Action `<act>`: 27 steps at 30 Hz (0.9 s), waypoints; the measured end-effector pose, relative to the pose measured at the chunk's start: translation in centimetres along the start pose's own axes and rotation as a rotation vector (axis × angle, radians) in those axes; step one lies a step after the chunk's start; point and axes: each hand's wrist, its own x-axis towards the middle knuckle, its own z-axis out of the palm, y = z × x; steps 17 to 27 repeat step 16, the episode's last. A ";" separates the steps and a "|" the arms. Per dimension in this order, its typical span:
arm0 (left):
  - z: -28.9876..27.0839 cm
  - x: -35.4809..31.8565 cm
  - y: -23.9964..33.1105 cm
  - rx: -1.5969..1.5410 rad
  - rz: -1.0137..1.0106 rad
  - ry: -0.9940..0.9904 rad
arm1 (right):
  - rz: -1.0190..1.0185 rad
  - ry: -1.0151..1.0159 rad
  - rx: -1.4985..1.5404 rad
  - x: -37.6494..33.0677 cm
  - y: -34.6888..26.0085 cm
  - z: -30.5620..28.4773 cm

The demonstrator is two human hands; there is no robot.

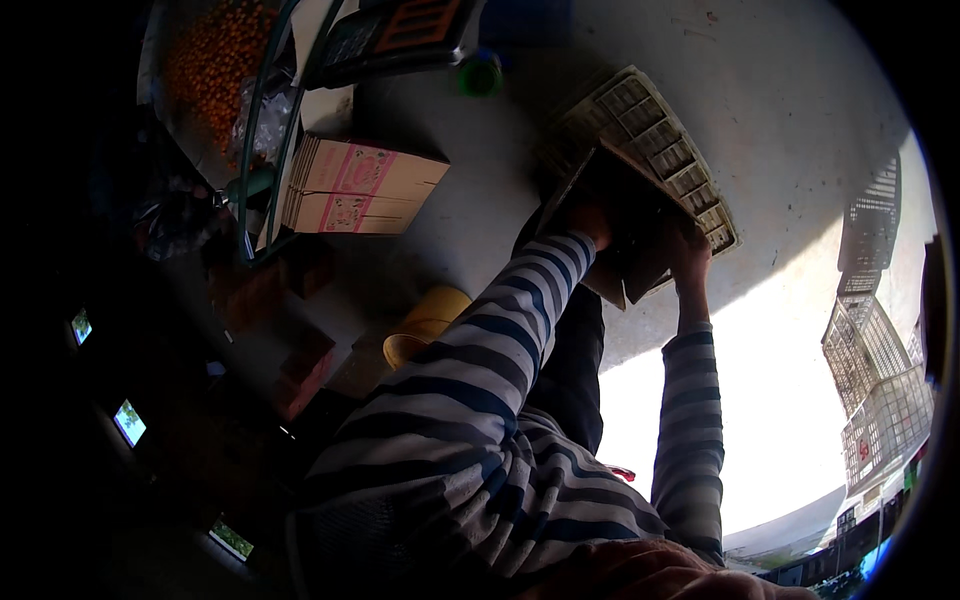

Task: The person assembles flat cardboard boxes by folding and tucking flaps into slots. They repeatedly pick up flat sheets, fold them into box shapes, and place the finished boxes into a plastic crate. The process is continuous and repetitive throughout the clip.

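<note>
An open cardboard box [630,166] stands in front of me, its inside very dark. My left hand [588,222] reaches into its opening, and shadow hides the fingers. On the right side of the box, my right hand [690,252] is closed on the cardboard edge, with the fingers partly in shade. A pale plastic crate [655,118] with a grid of slots lies against the far side of the box, partly covered by it.
Flat folded cartons [375,187] with a pink band stand at left, near a green metal frame [243,200]. Small orange fruits [215,60] are heaped behind. A scale [400,40], a green round container [481,75], a yellow bucket [428,325] and stacked crates [865,365] surround me.
</note>
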 end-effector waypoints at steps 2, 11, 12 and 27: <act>0.2 -1.8 -3.2 0.020 -0.065 0.027 | 0.006 -0.269 0.085 -1.0 -4.7 0.0; -1.1 -16.5 -12.7 -0.177 -0.080 0.100 | -1.082 -0.399 -0.260 -4.5 -11.2 7.6; -0.2 -18.4 -14.0 -0.262 -0.132 0.172 | -1.299 -0.381 -0.328 -4.8 -13.3 8.6; 7.3 -19.1 -19.8 -0.685 -0.428 0.533 | -0.264 -1.005 -0.085 -13.5 -26.3 10.5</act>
